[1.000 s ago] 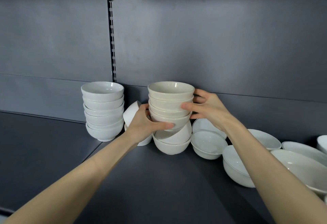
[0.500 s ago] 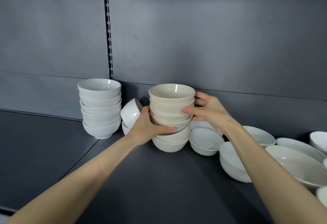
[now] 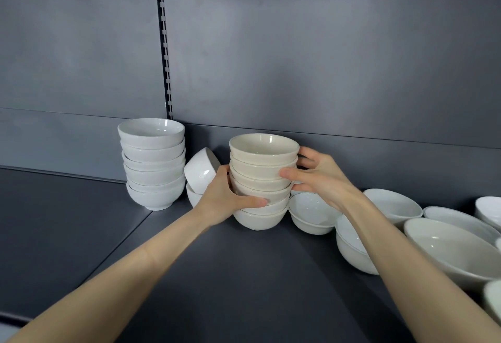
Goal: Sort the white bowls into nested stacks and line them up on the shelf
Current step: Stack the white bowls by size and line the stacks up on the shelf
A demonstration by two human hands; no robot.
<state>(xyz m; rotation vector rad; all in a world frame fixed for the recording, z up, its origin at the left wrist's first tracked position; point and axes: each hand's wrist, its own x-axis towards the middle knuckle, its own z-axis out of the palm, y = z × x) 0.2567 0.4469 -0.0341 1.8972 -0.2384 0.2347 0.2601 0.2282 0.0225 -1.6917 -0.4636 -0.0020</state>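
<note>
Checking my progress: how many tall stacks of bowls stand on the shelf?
2. The white stack stands back left, by the slotted upright; the cream stack is in the middle, right of it. Some loose bowls further right may also be nested in pairs.

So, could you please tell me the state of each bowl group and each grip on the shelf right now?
cream stack: upright, nested, bottom bowl on the shelf, held from both sides.
left grip: curled round the cream stack's lower left side.
right grip: pinches the cream stack's upper right side.
white stack: upright, nested, untouched.
tipped bowl: on its side, between the two stacks.
loose bowls: upright, spread out at right, not lined up.
</note>
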